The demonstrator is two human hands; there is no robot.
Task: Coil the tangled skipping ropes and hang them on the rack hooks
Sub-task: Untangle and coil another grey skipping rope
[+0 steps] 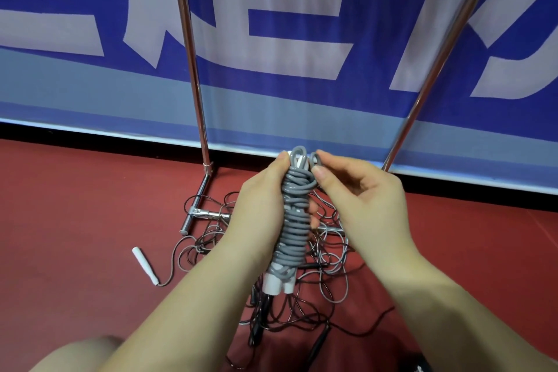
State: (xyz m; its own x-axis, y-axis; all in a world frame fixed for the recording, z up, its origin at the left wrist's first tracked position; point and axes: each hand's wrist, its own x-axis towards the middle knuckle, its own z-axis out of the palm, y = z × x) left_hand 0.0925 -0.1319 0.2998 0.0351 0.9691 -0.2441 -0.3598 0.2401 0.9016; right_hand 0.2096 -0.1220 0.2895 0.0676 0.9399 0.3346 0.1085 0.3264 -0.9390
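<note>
We hold the grey rope (294, 217) upright in front of us, above the tangle (302, 287) on the floor (90, 205); it is wound tight around its two white handles (279, 282), whose ends poke out at the bottom; left hand (258, 208) wraps the bundle at mid-height, thumb up near the top; right hand (359, 190) pinches the rope's top loop between thumb and fingers. Bundle looks light; cord soft and rubbery, so probably grippy, but springy; our guess is the wraps loosen if the left hand lets go before the end is tucked. Handles give it a stiff core; best hold is around that core, mid-bundle; top loop is the natural spot to hook. Rack posts (193, 84) stand just behind; hooks not in view. Remaining ropes are thin, dark, wiry, badly interlaced around the rack foot (196, 211); one white handle (145, 266) lies apart to the left; likely snag-prone, so lift by handles, not mid-cord.
</note>
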